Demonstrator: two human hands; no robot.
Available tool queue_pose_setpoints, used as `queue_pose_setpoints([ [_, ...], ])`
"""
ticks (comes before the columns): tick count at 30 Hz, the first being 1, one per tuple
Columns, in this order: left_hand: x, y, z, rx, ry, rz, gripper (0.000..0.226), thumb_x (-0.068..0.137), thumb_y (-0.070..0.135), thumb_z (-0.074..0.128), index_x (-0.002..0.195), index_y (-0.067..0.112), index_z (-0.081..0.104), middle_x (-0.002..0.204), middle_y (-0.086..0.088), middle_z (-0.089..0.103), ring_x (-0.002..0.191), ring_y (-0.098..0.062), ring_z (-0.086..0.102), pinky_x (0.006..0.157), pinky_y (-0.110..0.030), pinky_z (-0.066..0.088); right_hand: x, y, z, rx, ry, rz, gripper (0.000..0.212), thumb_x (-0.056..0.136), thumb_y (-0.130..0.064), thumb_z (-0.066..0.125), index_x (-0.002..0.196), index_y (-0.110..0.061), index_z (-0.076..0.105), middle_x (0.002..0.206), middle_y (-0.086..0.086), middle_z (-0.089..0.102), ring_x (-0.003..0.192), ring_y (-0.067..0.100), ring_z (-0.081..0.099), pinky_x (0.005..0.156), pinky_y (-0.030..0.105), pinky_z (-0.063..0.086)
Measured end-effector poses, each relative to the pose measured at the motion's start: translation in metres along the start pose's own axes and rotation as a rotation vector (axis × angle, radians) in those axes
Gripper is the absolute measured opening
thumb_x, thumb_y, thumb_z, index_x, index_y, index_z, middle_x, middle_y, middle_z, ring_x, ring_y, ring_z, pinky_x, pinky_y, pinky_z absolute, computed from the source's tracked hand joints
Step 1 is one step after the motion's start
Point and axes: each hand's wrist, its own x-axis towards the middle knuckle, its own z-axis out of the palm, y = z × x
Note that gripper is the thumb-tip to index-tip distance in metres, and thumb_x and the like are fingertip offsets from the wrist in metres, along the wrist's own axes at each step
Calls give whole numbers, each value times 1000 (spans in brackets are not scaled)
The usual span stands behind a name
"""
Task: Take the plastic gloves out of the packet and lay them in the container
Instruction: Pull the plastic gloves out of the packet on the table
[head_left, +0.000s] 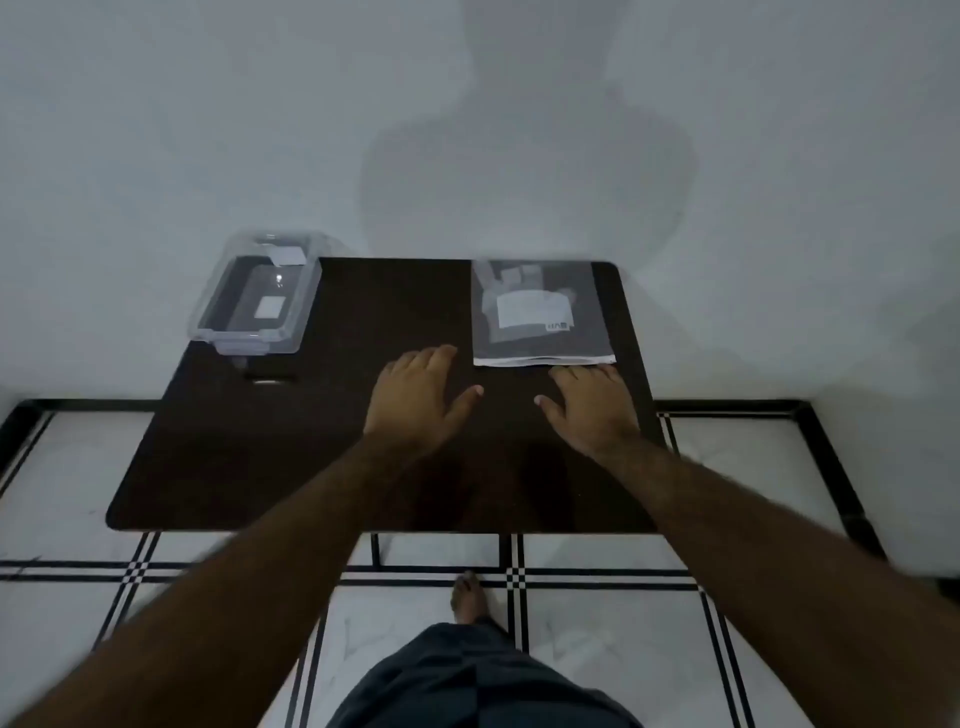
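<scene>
My hands, left (415, 397) and right (592, 410), lie flat and empty, fingers spread, on the table (311, 441); packet (540, 317) at far right corner, container (257, 296) far left.

A dark rectangular table (311, 457) with rounded corners is standing against a pale wall (208, 130), its thin black legs (375, 550) showing below the near edge. A soft shadow (524, 176) is falling across the wall behind it. The floor (67, 493) is showing white tiles crossed by black lines. A small dark object (270, 378), possibly a clip, is lying on the tabletop.
</scene>
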Motion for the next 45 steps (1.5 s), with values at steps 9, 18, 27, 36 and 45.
queue_pose_setpoints([
  [9, 73, 6, 85, -165, -268, -175, 59, 101, 47, 65, 152, 20, 51, 146, -3, 62, 133, -23, 58, 109, -41, 50, 89, 40, 43, -16, -152, 81, 29, 110, -36, 52, 127, -17, 68, 118, 7, 75, 109, 27, 69, 104, 44, 50],
  [18, 110, 27, 123, -236, -317, -216, 48, 100, 41, 65, 142, 19, 57, 134, -3, 66, 124, -22, 60, 102, -39, 52, 149, 68, 64, 38, -311, -13, 19, 106, -32, 58, 114, -18, 69, 115, 6, 72, 107, 26, 66, 97, 44, 55],
  [27, 132, 75, 158, -222, -286, -206, 57, 105, 36, 58, 156, 14, 48, 156, -6, 54, 145, -24, 48, 118, -37, 39, 176, 106, 72, 88, -446, -162, 28, 110, -33, 53, 121, -18, 73, 123, 7, 73, 115, 28, 67, 109, 46, 53],
  [36, 145, 95, 196, -118, -210, -182, 55, 106, 30, 52, 157, 10, 47, 162, -11, 49, 153, -26, 40, 129, -43, 28, 192, 121, 79, 185, -376, -246, 28, 110, -31, 52, 110, -15, 74, 119, 10, 75, 110, 30, 70, 102, 49, 57],
  [45, 172, 90, 204, -17, -188, -275, 49, 110, 36, 40, 149, 13, 57, 150, -9, 62, 142, -26, 54, 125, -44, 32, 222, 125, 72, 319, -127, -261, 22, 107, -28, 57, 104, -12, 72, 97, 10, 74, 84, 27, 70, 77, 49, 63],
])
